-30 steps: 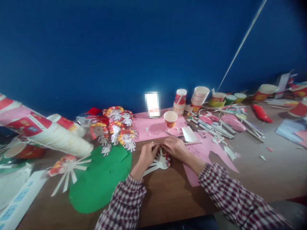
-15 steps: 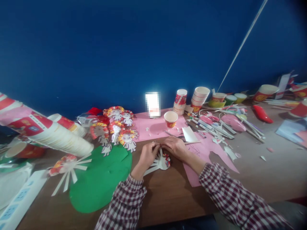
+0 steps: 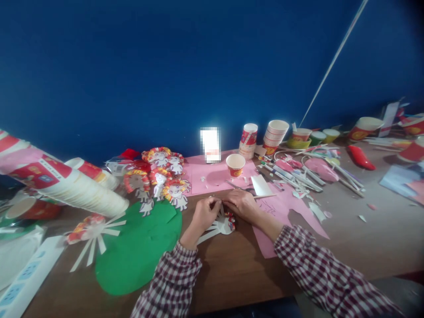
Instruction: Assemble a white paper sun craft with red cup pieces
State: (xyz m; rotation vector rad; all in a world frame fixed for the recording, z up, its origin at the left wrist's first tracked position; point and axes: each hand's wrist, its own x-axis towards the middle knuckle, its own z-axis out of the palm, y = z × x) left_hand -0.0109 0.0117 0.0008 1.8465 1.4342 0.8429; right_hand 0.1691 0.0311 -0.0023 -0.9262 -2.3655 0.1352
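Note:
My left hand and my right hand meet at the middle of the brown table, fingertips together. Both are closed on the white strips of a cut paper cup, whose strips fan out to the lower left. Red and yellow curled pieces edge its right side. Another cut cup with splayed strips lies at the left, partly over a green sheet. Several paper lions with red and yellow manes are grouped behind that sheet.
A single paper cup stands on pink paper beyond my hands. Cup stacks stand behind it; a long stack leans in from the left. Pens and scraps lie at right, near a red object.
The fingertips have shifted very slightly at the strips. Otherwise both hands keep their places, and the view has moved a tiny bit.

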